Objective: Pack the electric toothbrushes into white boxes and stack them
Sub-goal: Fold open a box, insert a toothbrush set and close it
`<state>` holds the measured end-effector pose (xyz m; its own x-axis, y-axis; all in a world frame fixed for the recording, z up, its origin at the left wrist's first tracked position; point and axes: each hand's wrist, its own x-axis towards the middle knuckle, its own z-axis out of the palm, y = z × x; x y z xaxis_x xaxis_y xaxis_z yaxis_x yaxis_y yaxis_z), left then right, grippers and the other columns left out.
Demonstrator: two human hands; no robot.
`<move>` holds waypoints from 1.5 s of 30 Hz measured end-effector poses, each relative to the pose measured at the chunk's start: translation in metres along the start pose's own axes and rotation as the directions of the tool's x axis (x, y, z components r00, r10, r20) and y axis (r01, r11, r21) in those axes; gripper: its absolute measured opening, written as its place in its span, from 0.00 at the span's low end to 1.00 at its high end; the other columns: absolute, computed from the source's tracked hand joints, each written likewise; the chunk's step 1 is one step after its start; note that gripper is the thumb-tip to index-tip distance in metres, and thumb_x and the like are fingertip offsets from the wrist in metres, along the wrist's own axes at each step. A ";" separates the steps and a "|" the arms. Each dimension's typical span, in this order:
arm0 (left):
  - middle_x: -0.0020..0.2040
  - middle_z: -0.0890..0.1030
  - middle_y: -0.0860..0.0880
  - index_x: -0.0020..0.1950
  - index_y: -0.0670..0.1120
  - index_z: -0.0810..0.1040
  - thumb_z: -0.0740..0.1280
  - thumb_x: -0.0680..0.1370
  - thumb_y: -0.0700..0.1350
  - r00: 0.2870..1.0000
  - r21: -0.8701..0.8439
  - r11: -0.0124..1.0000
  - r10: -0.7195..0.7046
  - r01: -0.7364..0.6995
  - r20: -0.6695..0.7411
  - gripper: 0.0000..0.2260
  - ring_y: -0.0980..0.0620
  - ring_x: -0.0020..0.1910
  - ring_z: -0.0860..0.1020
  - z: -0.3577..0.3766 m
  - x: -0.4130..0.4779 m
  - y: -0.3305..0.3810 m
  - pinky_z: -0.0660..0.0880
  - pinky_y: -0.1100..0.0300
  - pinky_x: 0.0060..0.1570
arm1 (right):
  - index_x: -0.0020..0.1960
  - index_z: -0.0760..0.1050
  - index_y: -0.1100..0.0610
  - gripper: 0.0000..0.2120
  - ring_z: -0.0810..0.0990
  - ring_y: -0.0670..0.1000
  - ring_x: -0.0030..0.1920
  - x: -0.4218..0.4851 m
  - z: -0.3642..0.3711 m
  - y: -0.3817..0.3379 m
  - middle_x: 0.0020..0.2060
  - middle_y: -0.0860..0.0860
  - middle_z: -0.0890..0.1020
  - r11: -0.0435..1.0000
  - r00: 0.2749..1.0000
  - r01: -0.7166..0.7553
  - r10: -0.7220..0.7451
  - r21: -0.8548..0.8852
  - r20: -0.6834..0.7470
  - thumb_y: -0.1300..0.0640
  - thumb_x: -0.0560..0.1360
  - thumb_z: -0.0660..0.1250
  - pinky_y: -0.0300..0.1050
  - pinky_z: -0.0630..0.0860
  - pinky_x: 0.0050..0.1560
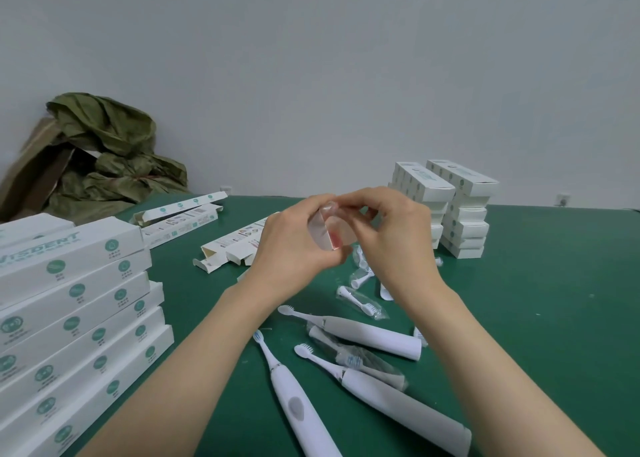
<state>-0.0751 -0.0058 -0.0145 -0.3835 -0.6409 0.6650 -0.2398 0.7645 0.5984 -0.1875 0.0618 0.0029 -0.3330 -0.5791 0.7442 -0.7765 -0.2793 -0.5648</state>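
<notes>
Left hand (291, 248): we see a bare hand with small bumps at the knuckles, over the middle of the green table (536, 318).
Right hand (401, 238): we see it bare too, over the table's middle, with smooth round knuckles.
Left arm (194, 363): we see it bare from the wrist down to the table's near edge.
Right arm (491, 363): we see it bare as well, thin at the wrist and wider toward the table's near edge.
Sleeves: we cannot tell.

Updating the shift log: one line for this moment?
left hand: grips white box | right hand: pinches its top | electric toothbrushes: loose on table
</notes>
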 end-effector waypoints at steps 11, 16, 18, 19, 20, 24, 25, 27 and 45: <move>0.54 0.82 0.55 0.63 0.51 0.78 0.75 0.62 0.45 0.998 0.045 0.999 -0.003 0.001 0.055 0.29 0.55 0.51 0.78 0.006 -0.005 0.005 0.73 0.66 0.49 | 0.48 0.84 0.48 0.06 0.65 0.50 0.47 0.001 0.007 0.011 0.38 0.47 0.73 0.972 0.989 -0.044 0.075 -0.232 0.127 0.55 0.74 0.69 0.42 0.61 0.43; 0.54 0.81 0.56 0.64 0.52 0.76 0.76 0.65 0.47 0.998 0.061 0.998 0.007 -0.010 0.056 0.28 0.56 0.52 0.76 0.005 -0.004 0.003 0.71 0.65 0.52 | 0.49 0.84 0.51 0.07 0.71 0.41 0.38 0.008 -0.009 0.013 0.36 0.46 0.77 0.995 0.974 0.014 0.009 -0.101 0.225 0.57 0.75 0.67 0.32 0.64 0.39; 0.54 0.79 0.59 0.64 0.54 0.75 0.76 0.66 0.49 0.999 0.052 0.999 -0.004 0.002 0.044 0.28 0.60 0.51 0.74 0.002 -0.002 0.001 0.69 0.72 0.49 | 0.54 0.81 0.51 0.08 0.72 0.35 0.38 0.011 -0.018 0.012 0.43 0.46 0.79 0.996 0.992 -0.078 0.082 -0.043 0.096 0.57 0.76 0.67 0.26 0.66 0.40; 0.54 0.77 0.61 0.65 0.55 0.74 0.76 0.66 0.50 0.999 0.043 0.999 -0.011 0.010 0.031 0.28 0.64 0.50 0.73 0.000 0.000 0.001 0.67 0.76 0.48 | 0.57 0.79 0.51 0.10 0.73 0.35 0.39 0.013 -0.023 0.013 0.47 0.46 0.79 0.988 0.986 -0.154 0.155 -0.023 0.055 0.55 0.75 0.68 0.26 0.67 0.41; 0.53 0.75 0.64 0.65 0.55 0.73 0.76 0.66 0.51 1.000 0.031 0.999 -0.017 0.016 0.014 0.29 0.66 0.49 0.72 -0.002 0.001 0.000 0.66 0.79 0.48 | 0.59 0.77 0.52 0.13 0.74 0.37 0.40 0.015 -0.026 0.015 0.49 0.47 0.80 0.971 0.969 -0.239 0.240 -0.018 0.064 0.52 0.75 0.68 0.28 0.70 0.42; 0.51 0.72 0.71 0.66 0.58 0.72 0.76 0.65 0.54 1.000 -0.023 1.000 -0.017 0.017 0.019 0.30 0.75 0.51 0.70 -0.005 0.002 0.003 0.65 0.81 0.49 | 0.51 0.81 0.60 0.10 0.80 0.43 0.34 0.014 -0.026 0.010 0.36 0.51 0.83 0.893 0.864 -0.431 0.366 0.130 0.346 0.56 0.77 0.64 0.41 0.81 0.41; 0.51 0.74 0.70 0.66 0.58 0.72 0.77 0.64 0.55 0.999 -0.023 1.000 -0.004 0.005 0.042 0.31 0.73 0.52 0.71 -0.004 0.002 0.004 0.67 0.78 0.51 | 0.46 0.83 0.60 0.10 0.79 0.43 0.31 0.012 -0.024 0.007 0.32 0.51 0.83 0.882 0.863 -0.431 0.342 0.189 0.372 0.57 0.78 0.63 0.41 0.81 0.40; 0.54 0.77 0.65 0.66 0.57 0.71 0.78 0.63 0.55 0.998 -0.006 1.000 0.010 -0.010 0.066 0.33 0.66 0.53 0.74 -0.002 0.000 0.004 0.72 0.67 0.54 | 0.36 0.81 0.57 0.16 0.79 0.43 0.30 0.010 -0.020 0.003 0.26 0.47 0.80 0.879 0.879 -0.409 0.307 0.246 0.364 0.54 0.79 0.62 0.41 0.81 0.40; 0.33 0.74 0.59 0.40 0.55 0.70 0.64 0.69 0.48 0.981 -0.158 0.987 0.011 -0.042 -0.191 0.03 0.60 0.34 0.70 0.015 -0.005 0.006 0.64 0.69 0.35 | 0.50 0.78 0.43 0.12 0.80 0.49 0.50 -0.007 0.013 -0.007 0.43 0.45 0.82 0.874 0.949 -0.299 0.229 0.384 0.217 0.55 0.81 0.57 0.55 0.75 0.59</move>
<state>-0.0876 0.0032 -0.0211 -0.2086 -0.6336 0.7450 -0.0793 0.7702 0.6329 -0.1728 0.0577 -0.0029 -0.3779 -0.7797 0.4993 -0.3737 -0.3650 -0.8527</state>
